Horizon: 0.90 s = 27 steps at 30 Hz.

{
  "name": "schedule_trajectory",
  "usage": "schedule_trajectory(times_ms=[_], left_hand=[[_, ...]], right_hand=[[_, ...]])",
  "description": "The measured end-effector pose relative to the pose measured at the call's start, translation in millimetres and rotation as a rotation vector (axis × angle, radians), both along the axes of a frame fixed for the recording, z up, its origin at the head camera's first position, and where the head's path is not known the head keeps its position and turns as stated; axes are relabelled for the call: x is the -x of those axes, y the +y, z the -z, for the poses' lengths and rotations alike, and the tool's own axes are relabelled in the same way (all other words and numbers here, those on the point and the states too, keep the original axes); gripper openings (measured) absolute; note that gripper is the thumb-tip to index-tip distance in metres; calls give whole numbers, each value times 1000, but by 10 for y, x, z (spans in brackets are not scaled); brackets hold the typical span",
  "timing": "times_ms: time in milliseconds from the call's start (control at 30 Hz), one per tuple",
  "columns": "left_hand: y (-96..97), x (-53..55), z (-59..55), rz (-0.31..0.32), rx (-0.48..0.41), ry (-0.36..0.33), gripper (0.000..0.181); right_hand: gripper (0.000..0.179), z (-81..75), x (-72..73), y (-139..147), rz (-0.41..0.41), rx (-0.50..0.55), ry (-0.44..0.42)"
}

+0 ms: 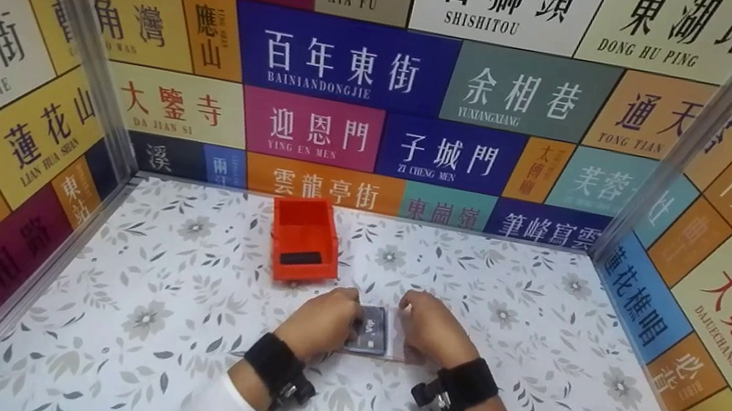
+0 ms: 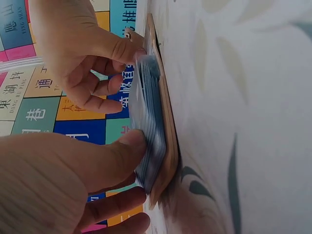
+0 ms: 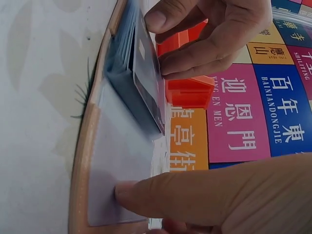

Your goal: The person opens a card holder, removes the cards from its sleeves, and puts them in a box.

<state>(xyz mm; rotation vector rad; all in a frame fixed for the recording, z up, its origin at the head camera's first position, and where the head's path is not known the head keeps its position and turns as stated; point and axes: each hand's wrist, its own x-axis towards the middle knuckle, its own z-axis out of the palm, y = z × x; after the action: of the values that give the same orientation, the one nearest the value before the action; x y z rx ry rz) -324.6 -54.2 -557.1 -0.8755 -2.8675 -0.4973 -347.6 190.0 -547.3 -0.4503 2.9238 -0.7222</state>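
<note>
A card holder (image 1: 395, 350) with a tan cover lies spread on the table in front of me. On its left side is a thick stack of clear sleeves (image 3: 124, 68), topped by a dark card (image 1: 372, 331). My left hand (image 1: 321, 321) grips this stack by its outer edge, thumb on top and fingers at the side. Over the right side, a single clear sleeve (image 3: 122, 161) lies against the cover. The thumb of my right hand (image 1: 437, 333) presses on that sleeve, and the other fingers bend beyond the holder's edge.
An orange-red plastic bin (image 1: 304, 217) with a black strip (image 1: 301, 258) at its front stands behind my left hand. White floral cloth (image 1: 173, 292) covers the table. Walls with coloured sign panels (image 1: 353, 62) enclose the back and both sides.
</note>
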Motion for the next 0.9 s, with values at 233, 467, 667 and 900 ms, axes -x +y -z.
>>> schedule_trajectory(times_ms=[233, 467, 667, 900], left_hand=[[-1, -6, -16, -30, 4, -17, 13], [16, -13, -19, -59, 21, -34, 23], [43, -4, 6, -67, 14, -24, 31], [65, -2, 20, -35, 22, 18, 22]], right_hand=[[22, 26, 15, -38, -14, 67, -99], [13, 29, 11, -57, 13, 58, -82], [17, 46, 38, -96, 40, 55, -66], [18, 51, 35, -165, 137, 245, -200]])
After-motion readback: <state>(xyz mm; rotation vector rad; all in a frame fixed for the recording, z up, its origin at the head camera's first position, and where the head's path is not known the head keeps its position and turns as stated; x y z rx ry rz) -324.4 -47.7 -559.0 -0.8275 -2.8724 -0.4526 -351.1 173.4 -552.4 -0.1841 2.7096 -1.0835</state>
